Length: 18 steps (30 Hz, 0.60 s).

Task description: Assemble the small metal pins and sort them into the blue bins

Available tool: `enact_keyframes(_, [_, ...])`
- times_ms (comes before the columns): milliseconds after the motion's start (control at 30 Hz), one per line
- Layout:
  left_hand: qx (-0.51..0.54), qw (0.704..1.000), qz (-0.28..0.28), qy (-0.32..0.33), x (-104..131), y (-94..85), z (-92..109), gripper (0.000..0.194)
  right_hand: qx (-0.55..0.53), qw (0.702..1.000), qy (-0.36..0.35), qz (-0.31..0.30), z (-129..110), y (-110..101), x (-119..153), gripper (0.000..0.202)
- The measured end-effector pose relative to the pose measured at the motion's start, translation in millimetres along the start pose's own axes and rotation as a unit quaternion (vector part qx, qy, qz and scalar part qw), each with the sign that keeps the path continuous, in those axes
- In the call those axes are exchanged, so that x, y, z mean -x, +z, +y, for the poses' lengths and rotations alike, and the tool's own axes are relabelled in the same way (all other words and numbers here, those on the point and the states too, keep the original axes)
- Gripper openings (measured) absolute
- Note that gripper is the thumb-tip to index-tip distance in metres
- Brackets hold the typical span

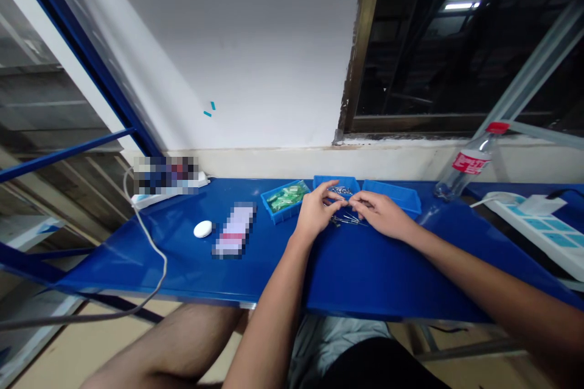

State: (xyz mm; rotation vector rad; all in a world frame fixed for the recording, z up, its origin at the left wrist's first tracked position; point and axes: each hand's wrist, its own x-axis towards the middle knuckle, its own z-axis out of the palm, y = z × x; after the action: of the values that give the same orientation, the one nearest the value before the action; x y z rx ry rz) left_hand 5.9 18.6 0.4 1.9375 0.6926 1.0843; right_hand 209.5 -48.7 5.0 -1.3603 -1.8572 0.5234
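My left hand [318, 208] and my right hand [378, 211] meet over the blue table, fingertips pinched close together. What they hold between them is too small to make out. Just below the fingers lie several thin metal pins [352, 219], perhaps rivets or screws. Behind my left hand stands a blue bin [322, 181] with a heap of small shiny metal pieces [340, 191]. Left of that hand, another blue bin [285, 214] holds small green pieces [287, 196] in clear plastic. A third blue bin [401, 196] sits behind my right hand.
A phone [235, 228] and a round white case [203, 229] lie on the left of the table [182, 273]. Power strips stand at the left [182, 189] and right [542, 231], with a loose cable [159, 255]. A red-capped plastic bottle [469, 164] leans near the window.
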Motion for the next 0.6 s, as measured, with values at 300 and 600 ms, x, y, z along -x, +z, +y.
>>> enact_keyframes(300, [-0.005, 0.996, 0.084, -0.003, 0, -3.0, 0, 0.037, -0.304, 0.939, 0.147, 0.071, 7, 23, -21, 0.047])
enact_keyframes(600, [-0.115, 0.987, 0.108, 0.012, 5, -8.0, 4, 0.033, 0.05, 0.992, -0.102, 0.045, 2, 30, -8, 0.025])
